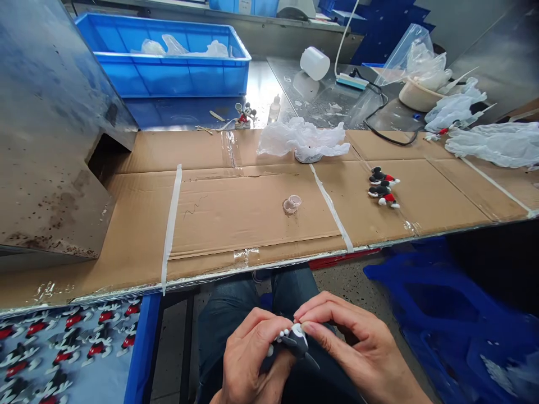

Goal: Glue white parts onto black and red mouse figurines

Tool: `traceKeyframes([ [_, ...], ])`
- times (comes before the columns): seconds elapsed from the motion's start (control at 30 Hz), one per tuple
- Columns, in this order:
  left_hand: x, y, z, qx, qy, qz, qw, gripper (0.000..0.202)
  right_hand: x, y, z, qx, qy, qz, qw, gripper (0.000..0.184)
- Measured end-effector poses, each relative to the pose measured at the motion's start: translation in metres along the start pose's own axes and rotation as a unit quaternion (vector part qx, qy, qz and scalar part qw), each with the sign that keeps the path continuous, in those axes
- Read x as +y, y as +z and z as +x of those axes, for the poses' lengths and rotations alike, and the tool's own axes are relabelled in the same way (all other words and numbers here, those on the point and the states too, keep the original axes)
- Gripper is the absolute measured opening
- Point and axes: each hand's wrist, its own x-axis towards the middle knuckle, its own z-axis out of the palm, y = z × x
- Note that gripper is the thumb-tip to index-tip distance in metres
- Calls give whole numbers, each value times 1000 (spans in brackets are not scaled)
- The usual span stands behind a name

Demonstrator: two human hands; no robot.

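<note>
Above my lap, my left hand [259, 350] is closed around a small cartoon mouse figurine [297, 341]. Its black head and ears, white face and some white knobs show between the fingers; the rest is hidden by the hand. The thumb and fingertips of my right hand [351, 339] pinch at the edge of the white face. Whether a smaller piece is between those fingertips I cannot make out. On the cardboard-covered table [236, 213] in front of me stands a tiny clear cup [292, 204]. Two similar mouse figurines [383, 188] lie to its right.
A blue tray [141, 348] with rows of red-and-black figurines is at lower left. A metal housing [50, 146] rises at the left. Farther back are a blue bin [168, 76], a standing figurine [244, 115], a small bottle [274, 109], a crumpled plastic bag [303, 139] and a black cable [389, 137].
</note>
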Motion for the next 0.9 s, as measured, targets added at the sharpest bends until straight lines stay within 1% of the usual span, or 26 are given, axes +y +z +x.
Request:
traceKeyframes([
  [0.1, 0, 1, -2, 22, 4, 8, 1000, 16, 3, 4, -1, -1, -29, -1, 1000, 15],
  [0.17, -1, -2, 0, 35, 23, 36, 998, 16, 5, 5, 0, 1, -53, -1, 999, 15],
  [0.2, -2, -5, 2, 39, 49, 61, 996, 14, 6, 5, 1, 2, -68, 0, 998, 14],
  [0.27, -2, -10, 6, 39, 125, 135, 982, 9, 8, 4, 1, 12, -109, -3, 994, 14],
  [0.3, -2, -12, 7, 35, 162, 175, 970, 9, 10, 3, 1, 15, -124, -9, 992, 18],
  [0.33, -1, -13, 8, 36, 185, 212, 959, 11, 11, 2, 1, 17, -135, -18, 991, 23],
  [0.4, 1, -10, 7, 68, 176, 261, 947, 21, 13, 0, 0, 17, -145, -33, 989, 29],
  [0.5, 3, -1, 0, 145, 150, 274, 939, 28, 10, -1, -2, 20, -159, -39, 986, 27],
  [0.57, 4, 2, -2, 156, 151, 271, 938, 28, 7, -1, -3, 28, -171, -39, 984, 24],
  [0.63, 4, 0, -2, 136, 157, 269, 940, 27, 4, -1, -2, 32, -178, -42, 983, 22],
  [0.8, -7, -18, 0, 22, 211, 242, 947, 15, 1, 0, 4, 33, -197, -38, 979, 20],
  [0.87, -10, -22, -3, -8, 204, 237, 950, 14, 3, -1, 4, 29, -194, -39, 980, 20],
  [0.9, -10, -22, -5, -21, 199, 234, 951, 17, 6, -1, 2, 25, -190, -45, 980, 20],
])
